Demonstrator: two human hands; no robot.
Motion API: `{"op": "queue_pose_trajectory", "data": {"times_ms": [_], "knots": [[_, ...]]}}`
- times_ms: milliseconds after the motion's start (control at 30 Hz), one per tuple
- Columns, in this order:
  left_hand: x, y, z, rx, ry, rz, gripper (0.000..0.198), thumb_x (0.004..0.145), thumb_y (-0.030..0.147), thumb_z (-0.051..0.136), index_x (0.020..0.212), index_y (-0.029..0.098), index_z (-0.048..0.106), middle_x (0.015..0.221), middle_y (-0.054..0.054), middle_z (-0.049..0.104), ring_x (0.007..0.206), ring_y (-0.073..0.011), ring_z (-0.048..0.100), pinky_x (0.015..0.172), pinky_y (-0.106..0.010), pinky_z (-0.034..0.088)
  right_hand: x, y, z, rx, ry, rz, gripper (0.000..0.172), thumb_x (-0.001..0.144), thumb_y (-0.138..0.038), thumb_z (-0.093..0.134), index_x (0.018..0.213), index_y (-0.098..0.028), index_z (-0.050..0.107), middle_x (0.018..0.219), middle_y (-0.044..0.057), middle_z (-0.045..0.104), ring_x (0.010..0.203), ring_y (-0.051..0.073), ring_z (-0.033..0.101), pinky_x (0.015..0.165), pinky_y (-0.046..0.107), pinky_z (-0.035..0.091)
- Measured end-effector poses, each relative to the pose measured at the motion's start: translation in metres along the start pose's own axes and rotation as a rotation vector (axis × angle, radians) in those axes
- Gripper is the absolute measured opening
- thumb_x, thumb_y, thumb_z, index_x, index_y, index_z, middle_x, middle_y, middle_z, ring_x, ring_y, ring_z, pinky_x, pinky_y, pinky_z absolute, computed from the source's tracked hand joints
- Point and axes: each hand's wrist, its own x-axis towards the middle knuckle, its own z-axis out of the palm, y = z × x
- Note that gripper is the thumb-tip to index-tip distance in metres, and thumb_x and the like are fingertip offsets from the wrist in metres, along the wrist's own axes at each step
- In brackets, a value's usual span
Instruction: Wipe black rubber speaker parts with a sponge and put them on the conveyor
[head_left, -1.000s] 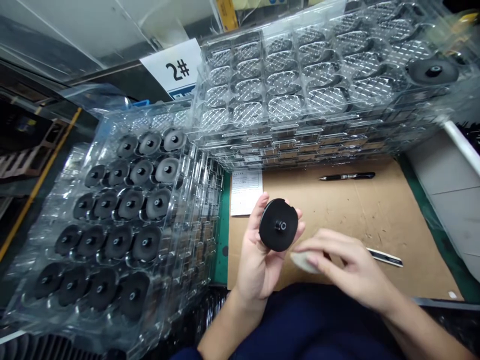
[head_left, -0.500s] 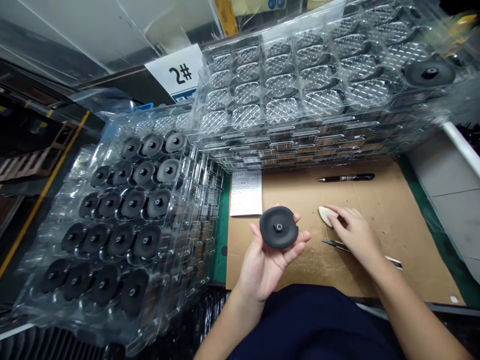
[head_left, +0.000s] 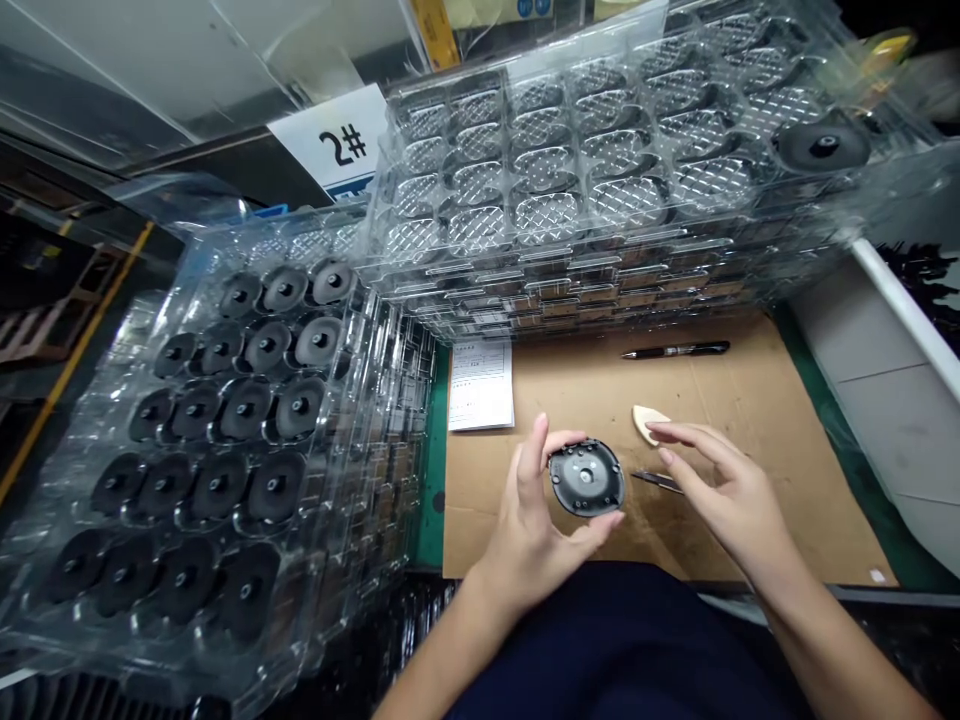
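Note:
My left hand (head_left: 536, 535) grips a round black plastic disc part (head_left: 587, 478) by its edges, between thumb and fingers. The disc's ribbed, glossy underside, with a hole at its centre, faces me. A cream wedge-shaped piece (head_left: 645, 420) is at the fingertips of my right hand (head_left: 724, 480). My right index fingertip overlaps the wedge's lower edge, while the thumb is apart from it. Whether the wedge rests on the cardboard is hard to tell. A slim pointed tool (head_left: 656, 481) lies partly hidden beneath my right hand.
Cardboard (head_left: 547, 380) covers the green worktop, with a pen (head_left: 675, 350) and a printed slip (head_left: 481, 385) on it. Stacked clear trays (head_left: 555, 215) rise behind. Another tray stack (head_left: 367, 400) at left holds many black discs. A white-edged bin wall (head_left: 904, 310) borders the right.
My left hand has turned the disc over, from its stemmed face to its underside, and moved slightly right. My right thumb has come away from the wedge, which has rotated.

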Motion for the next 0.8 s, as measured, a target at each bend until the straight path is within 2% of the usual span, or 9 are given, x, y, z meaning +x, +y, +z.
{"op": "queue_pose_trajectory", "data": {"times_ms": [100,167,367,500,600,667,733,800], "knots": [[-0.002,0.0,-0.001,-0.001,-0.025,0.016,0.108,0.068,0.021,0.075,0.143,0.02,-0.003,0.119,-0.015,0.053,0.11,-0.0228,0.053,0.097,-0.042,0.042,-0.005,-0.02,-0.003,0.234,-0.069,0.019,0.019,0.083,-0.026,0.058,0.102,-0.026,0.064,0.098,0.002,0.065,0.092,0.015,0.061,0.083,0.029,0.049],[-0.003,0.0,-0.002,-0.017,-0.038,0.013,0.11,0.067,0.023,0.077,0.143,0.02,-0.002,0.118,-0.014,0.054,0.108,-0.0225,0.053,0.097,-0.042,0.042,-0.004,-0.033,-0.006,0.377,-0.169,0.036,0.022,0.081,-0.025,0.061,0.103,-0.027,0.064,0.093,0.002,0.065,0.088,0.014,0.062,0.082,0.027,0.05],[-0.009,0.006,-0.008,-0.12,-0.054,-0.051,0.107,0.069,0.025,0.075,0.143,0.023,-0.002,0.117,-0.012,0.053,0.108,-0.0219,0.053,0.097,-0.04,0.041,0.011,-0.06,-0.015,0.498,-0.551,0.158,0.028,0.078,-0.03,0.066,0.105,-0.024,0.064,0.084,0.001,0.067,0.079,0.012,0.064,0.076,0.025,0.049],[-0.013,0.01,-0.012,-0.298,-0.144,-0.179,0.107,0.069,0.035,0.073,0.143,0.025,-0.003,0.112,-0.009,0.055,0.104,-0.0222,0.055,0.096,-0.041,0.04,0.017,-0.068,-0.018,0.666,-0.73,0.247,0.029,0.076,-0.026,0.069,0.104,-0.022,0.064,0.077,-0.001,0.068,0.073,0.009,0.063,0.072,0.021,0.048],[-0.016,0.014,-0.014,-0.443,-0.245,-0.264,0.107,0.069,0.041,0.072,0.143,0.026,-0.004,0.112,-0.009,0.057,0.106,-0.0247,0.055,0.099,-0.045,0.036,0.016,-0.075,-0.021,0.806,-0.828,0.328,0.027,0.073,-0.022,0.071,0.099,-0.021,0.065,0.075,-0.003,0.068,0.07,0.007,0.062,0.07,0.018,0.049],[-0.017,0.016,-0.015,-0.51,-0.312,-0.281,0.111,0.066,0.044,0.074,0.143,0.026,-0.004,0.111,-0.01,0.059,0.107,-0.0264,0.056,0.1,-0.046,0.035,0.013,-0.08,-0.024,0.863,-0.9,0.351,0.019,0.072,-0.018,0.072,0.089,-0.019,0.065,0.074,-0.003,0.067,0.068,0.006,0.062,0.068,0.016,0.049],[-0.02,0.018,-0.014,-0.534,-0.355,-0.261,0.116,0.061,0.045,0.077,0.143,0.025,-0.004,0.109,-0.01,0.061,0.107,-0.0278,0.056,0.101,-0.047,0.034,0.007,-0.083,-0.027,0.886,-0.954,0.342,0.012,0.071,-0.015,0.072,0.078,-0.016,0.061,0.074,-0.003,0.066,0.069,0.005,0.062,0.067,0.016,0.049],[-0.023,0.018,-0.013,-0.519,-0.34,-0.208,0.118,0.059,0.044,0.079,0.143,0.025,-0.002,0.109,-0.011,0.062,0.106,-0.0279,0.057,0.101,-0.048,0.034,-0.001,-0.084,-0.03,0.883,-0.931,0.318,0.012,0.072,-0.014,0.071,0.073,-0.016,0.059,0.074,-0.003,0.066,0.07,0.005,0.062,0.067,0.015,0.048]]}}
